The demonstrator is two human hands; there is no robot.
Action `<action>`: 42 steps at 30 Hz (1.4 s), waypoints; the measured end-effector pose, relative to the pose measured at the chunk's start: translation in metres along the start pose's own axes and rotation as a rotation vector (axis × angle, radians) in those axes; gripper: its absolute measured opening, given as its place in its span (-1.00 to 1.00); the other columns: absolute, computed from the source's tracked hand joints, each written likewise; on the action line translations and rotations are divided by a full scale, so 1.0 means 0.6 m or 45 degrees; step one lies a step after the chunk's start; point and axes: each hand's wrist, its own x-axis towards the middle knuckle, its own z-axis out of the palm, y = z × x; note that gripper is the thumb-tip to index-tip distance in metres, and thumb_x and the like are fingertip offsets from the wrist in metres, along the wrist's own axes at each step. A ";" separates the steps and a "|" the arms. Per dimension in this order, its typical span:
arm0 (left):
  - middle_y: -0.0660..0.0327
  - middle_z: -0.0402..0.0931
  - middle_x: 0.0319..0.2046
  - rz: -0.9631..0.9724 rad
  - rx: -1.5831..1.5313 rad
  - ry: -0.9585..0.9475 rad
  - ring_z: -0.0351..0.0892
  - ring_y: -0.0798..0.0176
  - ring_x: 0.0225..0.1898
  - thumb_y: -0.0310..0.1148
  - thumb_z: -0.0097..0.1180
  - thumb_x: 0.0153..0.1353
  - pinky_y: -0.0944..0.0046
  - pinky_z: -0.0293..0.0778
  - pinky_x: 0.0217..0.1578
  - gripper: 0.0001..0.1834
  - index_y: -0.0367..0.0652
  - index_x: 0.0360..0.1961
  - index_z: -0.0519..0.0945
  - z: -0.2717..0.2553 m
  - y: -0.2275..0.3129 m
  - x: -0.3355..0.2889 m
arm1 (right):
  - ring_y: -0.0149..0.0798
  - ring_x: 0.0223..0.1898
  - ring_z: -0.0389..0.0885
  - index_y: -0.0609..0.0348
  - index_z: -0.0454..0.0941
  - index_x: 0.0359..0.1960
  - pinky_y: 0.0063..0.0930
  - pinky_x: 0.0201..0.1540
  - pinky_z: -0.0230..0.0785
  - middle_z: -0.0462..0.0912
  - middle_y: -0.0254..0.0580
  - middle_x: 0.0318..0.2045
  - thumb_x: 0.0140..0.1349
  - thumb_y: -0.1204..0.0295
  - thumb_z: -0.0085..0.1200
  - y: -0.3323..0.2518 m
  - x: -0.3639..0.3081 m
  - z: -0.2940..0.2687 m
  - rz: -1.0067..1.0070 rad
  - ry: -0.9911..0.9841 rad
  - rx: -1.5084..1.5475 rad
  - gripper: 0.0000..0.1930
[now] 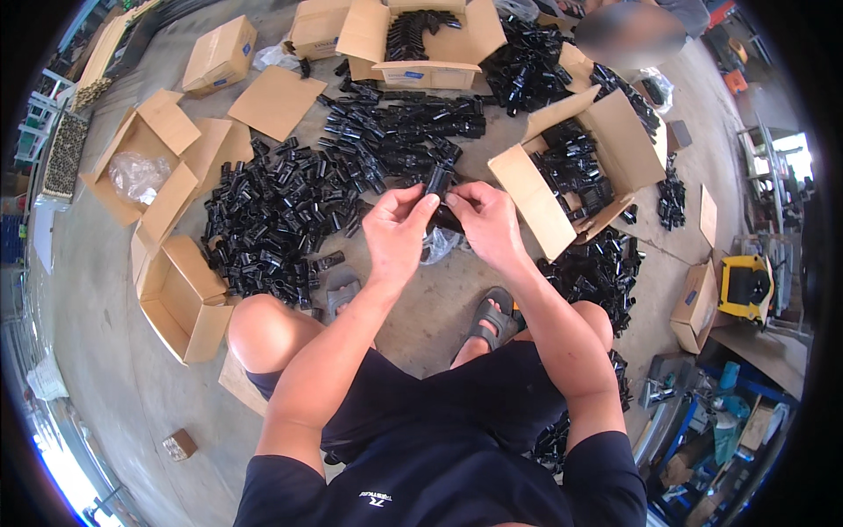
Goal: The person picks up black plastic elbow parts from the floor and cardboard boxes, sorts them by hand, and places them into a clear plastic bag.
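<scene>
Between my two hands, above the floor, is a glossy black tubular fitting (437, 179). My left hand (393, 233) is closed on it, thumb and fingers pinching its side. My right hand (488, 227) is closed too, its thumb and forefinger at the fitting's lower right; whether it grips a second small part there is hidden. Just beyond my hands lies a pile of similar black fittings (404, 127). Another loose heap of black fittings (263, 211) spreads to the left. On the right, an open carton (536, 198) holds more of them.
A large open carton (430, 76) at the far side contains stacked black parts. Opened cartons (180, 294) stand at the left, near a flat cardboard sheet (277, 101). More black fittings (597, 277) lie by my right knee. Another person (689, 13) is at the far right, beyond the piles.
</scene>
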 end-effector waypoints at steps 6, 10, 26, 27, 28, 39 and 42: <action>0.13 0.70 -0.19 -0.006 0.060 -0.016 0.65 0.42 -0.22 -0.58 0.28 0.27 0.42 0.57 -0.13 -0.77 -0.39 -0.05 0.63 -0.001 -0.001 -0.004 | -0.42 -0.36 0.63 0.37 0.68 -0.16 -0.43 -0.26 0.49 0.73 -0.09 -0.36 0.22 0.50 0.27 -0.012 -0.002 -0.014 0.100 -0.149 0.157 -0.80; 0.14 0.70 -0.19 0.011 0.038 -0.008 0.65 0.43 -0.22 -0.56 0.29 0.27 0.43 0.57 -0.13 -0.77 -0.39 -0.05 0.64 0.000 0.003 -0.005 | -0.45 -0.40 0.61 0.38 0.69 -0.19 -0.44 -0.32 0.46 0.73 -0.17 -0.43 0.28 0.43 0.23 -0.002 -0.002 -0.006 0.108 -0.124 0.063 -0.79; 0.15 0.69 -0.21 0.012 -0.001 -0.021 0.63 0.44 -0.23 -0.54 0.30 0.28 0.44 0.55 -0.14 -0.76 -0.40 -0.05 0.63 0.008 0.012 -0.005 | -0.49 -0.33 0.61 0.40 0.68 -0.15 -0.55 -0.25 0.48 0.74 -0.23 -0.31 0.25 0.48 0.30 -0.004 0.001 -0.022 0.173 -0.194 0.438 -0.78; 0.14 0.70 -0.21 0.004 -0.010 -0.013 0.64 0.44 -0.24 -0.53 0.32 0.27 0.44 0.55 -0.16 -0.73 -0.41 -0.05 0.62 0.005 0.012 -0.005 | -0.49 -0.33 0.61 0.40 0.68 -0.16 -0.55 -0.25 0.48 0.74 -0.23 -0.32 0.24 0.48 0.31 -0.011 -0.001 -0.021 0.166 -0.191 0.411 -0.78; 0.14 0.70 -0.21 0.005 -0.008 -0.009 0.64 0.44 -0.24 -0.53 0.32 0.27 0.44 0.55 -0.16 -0.73 -0.41 -0.05 0.62 0.003 0.012 -0.004 | -0.49 -0.33 0.61 0.40 0.68 -0.17 -0.56 -0.25 0.48 0.74 -0.24 -0.32 0.23 0.49 0.31 -0.015 -0.002 -0.019 0.159 -0.187 0.384 -0.78; 0.16 0.69 -0.23 -0.008 0.024 -0.010 0.63 0.46 -0.24 -0.54 0.31 0.27 0.44 0.54 -0.17 -0.75 -0.41 -0.06 0.63 0.005 0.014 -0.005 | -0.45 -0.41 0.58 0.34 0.71 -0.23 -0.44 -0.33 0.44 0.72 -0.12 -0.39 0.32 0.38 0.21 0.005 0.004 -0.021 -0.201 -0.085 -0.134 -0.78; 0.20 0.69 -0.22 0.005 0.058 -0.037 0.61 0.47 -0.26 -0.53 0.29 0.29 0.45 0.54 -0.17 -0.75 -0.37 -0.04 0.64 0.006 0.017 -0.007 | -0.46 -0.39 0.59 0.36 0.70 -0.19 -0.46 -0.31 0.45 0.73 -0.17 -0.38 0.31 0.38 0.22 -0.008 0.000 -0.027 -0.097 -0.168 0.072 -0.77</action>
